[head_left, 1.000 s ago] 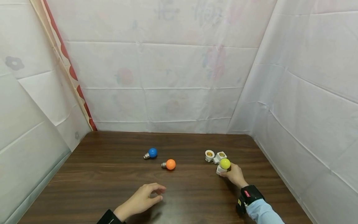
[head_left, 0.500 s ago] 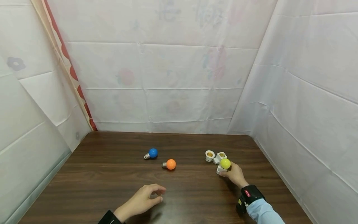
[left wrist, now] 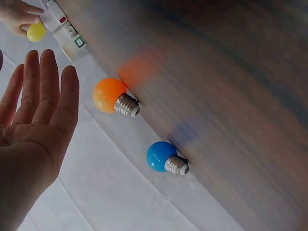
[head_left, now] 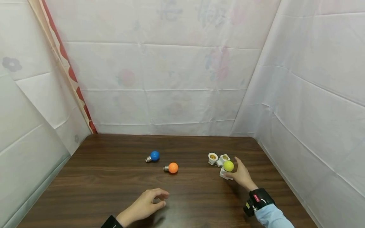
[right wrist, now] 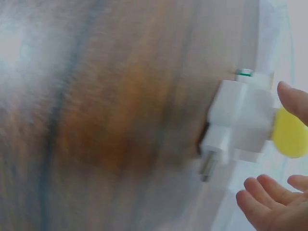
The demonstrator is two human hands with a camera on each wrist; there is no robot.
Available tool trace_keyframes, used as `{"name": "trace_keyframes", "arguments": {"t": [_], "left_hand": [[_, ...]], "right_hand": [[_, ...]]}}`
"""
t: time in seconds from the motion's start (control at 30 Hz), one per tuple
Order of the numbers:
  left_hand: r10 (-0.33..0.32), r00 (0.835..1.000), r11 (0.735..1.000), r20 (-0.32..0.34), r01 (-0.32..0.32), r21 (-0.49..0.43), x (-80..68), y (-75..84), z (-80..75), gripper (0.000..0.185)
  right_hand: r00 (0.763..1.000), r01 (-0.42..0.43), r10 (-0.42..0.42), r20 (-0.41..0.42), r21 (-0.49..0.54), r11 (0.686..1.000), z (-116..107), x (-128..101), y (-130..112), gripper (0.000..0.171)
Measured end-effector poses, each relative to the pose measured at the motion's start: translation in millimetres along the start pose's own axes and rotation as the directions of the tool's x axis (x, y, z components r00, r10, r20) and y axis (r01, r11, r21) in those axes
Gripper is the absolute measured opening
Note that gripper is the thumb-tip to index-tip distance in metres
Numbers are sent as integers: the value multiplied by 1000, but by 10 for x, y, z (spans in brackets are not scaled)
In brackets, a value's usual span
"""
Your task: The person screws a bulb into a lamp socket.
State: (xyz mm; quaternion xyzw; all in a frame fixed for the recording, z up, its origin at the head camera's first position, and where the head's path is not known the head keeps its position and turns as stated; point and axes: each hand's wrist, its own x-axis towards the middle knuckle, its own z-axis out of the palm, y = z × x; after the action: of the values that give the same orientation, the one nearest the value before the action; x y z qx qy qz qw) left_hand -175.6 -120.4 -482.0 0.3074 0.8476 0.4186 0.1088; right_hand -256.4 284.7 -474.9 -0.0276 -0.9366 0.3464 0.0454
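The yellow bulb (head_left: 228, 166) sits screwed into the near arm of a white socket adapter (head_left: 222, 163) on the right side of the table (head_left: 114, 190). The adapter's two other sockets, both without bulbs, open upward on its far-left side. The right hand (head_left: 240, 175) is on the yellow bulb, fingers curled round its right side and thumb near the adapter body; in the blurred right wrist view the fingers look spread about the bulb rather than clamped, so how firm the grip is I cannot say. That view also shows the adapter's plug pins sticking out toward the table.

The adapter lies just ahead and left of the right hand, with its long axis running from that hand away toward the far left. The left hand (head_left: 145, 205) is well apart from it, at the near middle of the table, resting with fingers loosely bent and holding nothing. Nearest to the left hand are the orange bulb (head_left: 172, 167) and, farther back and left, the blue bulb (head_left: 153, 155), both lying on their sides with the metal bases pointing left.
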Motion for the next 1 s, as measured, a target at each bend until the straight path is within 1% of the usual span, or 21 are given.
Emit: {"name": "trace_keyframes", "arguments": {"t": [0.17,0.37,0.47,0.63,0.8,1.0], "left_hand": [[-5,1000,1000,6,5,-6,-8,-18,23,32],[10,1000,1000,-12,-10,6,-9,-30,23,31],[13,1000,1000,-20,-12,17,-9,-32,15,30],[2,1000,1000,-19,-2,9,-12,-32,15,30],[-2,1000,1000,-18,2,6,-20,-41,24,30],[3,1000,1000,-17,-3,-2,-37,-39,29,30]], "right_hand": [[998,60,-62,-31,-35,998,-140,-11,-179,99],[982,163,-169,-83,-67,984,-237,-17,-498,93],[971,218,-224,-87,-79,973,-204,2,-650,83],[950,289,-303,-73,-156,944,-68,81,-833,65],[961,265,-273,-28,-175,948,73,217,-917,63],[987,160,-161,8,-185,970,284,395,-890,66]]}}
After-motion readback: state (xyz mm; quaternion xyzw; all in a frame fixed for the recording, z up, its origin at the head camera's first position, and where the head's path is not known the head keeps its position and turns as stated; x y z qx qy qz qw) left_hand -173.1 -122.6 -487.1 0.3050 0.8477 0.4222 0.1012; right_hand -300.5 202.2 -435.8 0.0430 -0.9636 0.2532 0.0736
